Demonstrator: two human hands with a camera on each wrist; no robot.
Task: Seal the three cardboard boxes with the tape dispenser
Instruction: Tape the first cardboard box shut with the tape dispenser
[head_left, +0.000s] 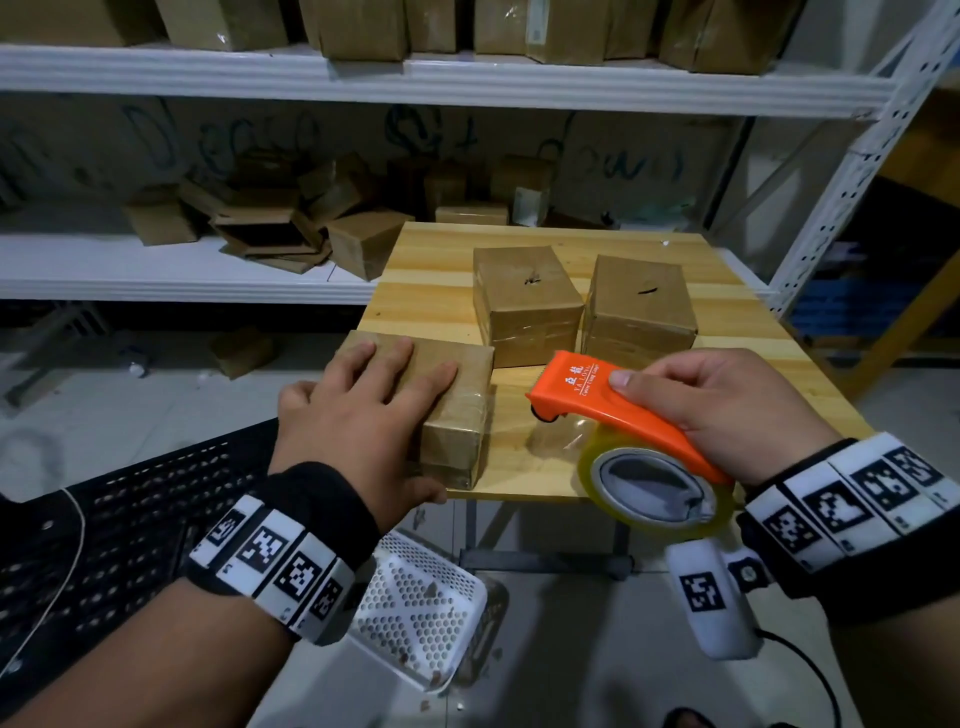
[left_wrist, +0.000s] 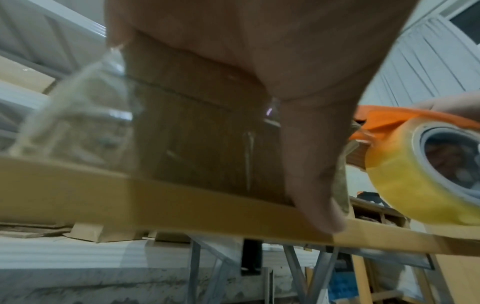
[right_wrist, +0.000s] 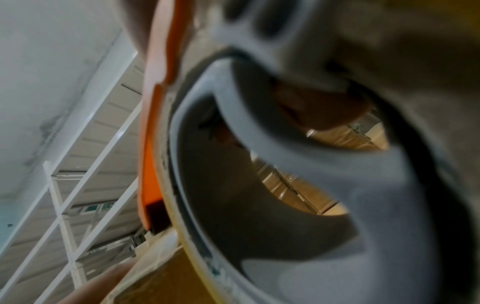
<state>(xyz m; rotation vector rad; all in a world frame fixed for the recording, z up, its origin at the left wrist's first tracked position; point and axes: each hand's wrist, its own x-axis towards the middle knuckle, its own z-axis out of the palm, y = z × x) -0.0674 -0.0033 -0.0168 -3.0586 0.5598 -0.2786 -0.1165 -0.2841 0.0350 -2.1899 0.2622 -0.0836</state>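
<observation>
Three brown cardboard boxes stand on a small wooden table (head_left: 431, 280). My left hand (head_left: 358, 410) lies flat on the near-left box (head_left: 467, 358), fingers straight on its top. The thumb (left_wrist: 311, 154) runs down the box's near face (left_wrist: 202, 133) to the table's edge. Clear tape shines on that face. The middle box (head_left: 527, 301) and the right box (head_left: 639, 306) sit further back, side by side. My right hand (head_left: 727, 405) grips the orange tape dispenser (head_left: 597, 400), held above the table's front right. Its yellowish tape roll (head_left: 654, 491) hangs nearest me, and its nose points at the near-left box.
White metal shelves behind the table hold several loose cardboard boxes (head_left: 270, 228). A black perforated crate (head_left: 130, 519) sits at my lower left and a white perforated basket (head_left: 421, 618) lies on the floor under the table's front edge. A shelf upright (head_left: 852, 156) rises at the right.
</observation>
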